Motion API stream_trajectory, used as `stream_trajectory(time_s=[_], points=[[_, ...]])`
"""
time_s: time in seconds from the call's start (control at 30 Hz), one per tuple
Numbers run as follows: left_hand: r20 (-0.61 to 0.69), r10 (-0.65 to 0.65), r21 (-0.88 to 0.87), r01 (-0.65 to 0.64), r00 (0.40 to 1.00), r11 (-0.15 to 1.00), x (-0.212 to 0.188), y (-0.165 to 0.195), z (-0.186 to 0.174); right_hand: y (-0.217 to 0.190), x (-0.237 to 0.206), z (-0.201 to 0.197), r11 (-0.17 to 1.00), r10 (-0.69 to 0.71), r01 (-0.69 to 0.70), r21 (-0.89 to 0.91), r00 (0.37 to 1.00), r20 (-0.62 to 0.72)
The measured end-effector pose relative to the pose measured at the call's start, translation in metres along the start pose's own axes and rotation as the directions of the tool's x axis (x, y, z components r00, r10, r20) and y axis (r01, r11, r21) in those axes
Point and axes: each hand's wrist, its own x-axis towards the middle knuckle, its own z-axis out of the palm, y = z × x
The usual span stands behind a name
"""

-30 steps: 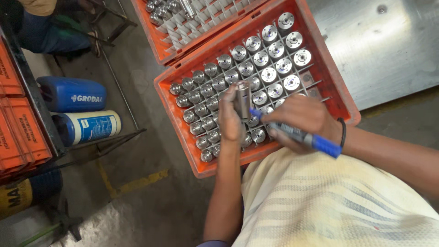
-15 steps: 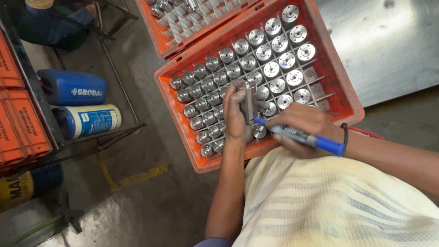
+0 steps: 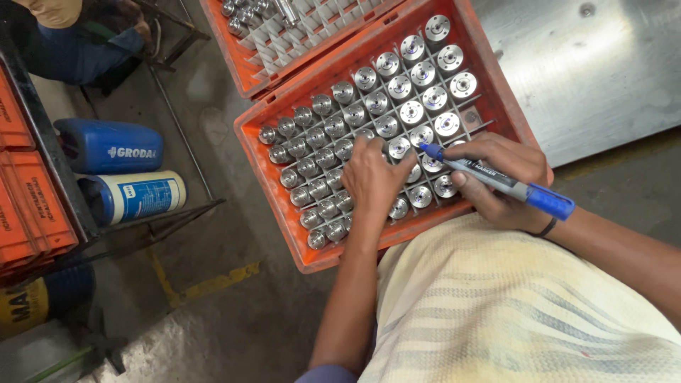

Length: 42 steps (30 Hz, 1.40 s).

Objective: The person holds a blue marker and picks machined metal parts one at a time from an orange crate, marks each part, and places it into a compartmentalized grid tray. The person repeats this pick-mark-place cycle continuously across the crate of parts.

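An orange crate [image 3: 280,213] of upright metal cylinders [image 3: 412,112] in grid cells sits in front of the person. The left hand [image 3: 374,181] lies palm-down over the middle rows, fingers curled onto the parts; whether it grips one cannot be told, since the hand hides them. The right hand [image 3: 502,181] is closed around a blue marker [image 3: 496,179], tip pointing at a cylinder near the left thumb, wrist bent inward
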Motion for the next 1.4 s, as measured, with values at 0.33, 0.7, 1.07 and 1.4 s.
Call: stream_trajectory(time_s=[0.33,0.7,1.07,1.4], points=[[0.261,0.108,-0.965,0.263,0.959,-0.009,0.010,-0.029,-0.007,0.010,-0.008,0.009,0.963,-0.263,0.268,-0.038,0.959,0.109],[0.217,0.074,-0.974,0.211,0.973,0.082,-0.010,-0.008,0.039,0.005,-0.018,0.007,0.993,-0.108,0.108,0.038,0.994,-0.001],[0.195,0.002,-0.981,0.194,0.981,0.015,-0.017,-0.005,0.030,0.000,-0.018,0.005,0.987,-0.158,0.159,0.021,0.987,-0.038],[0.090,0.009,-0.994,0.090,0.996,0.057,-0.024,-0.006,0.037,0.004,-0.015,0.009,0.993,-0.112,0.113,0.019,0.992,-0.050]])
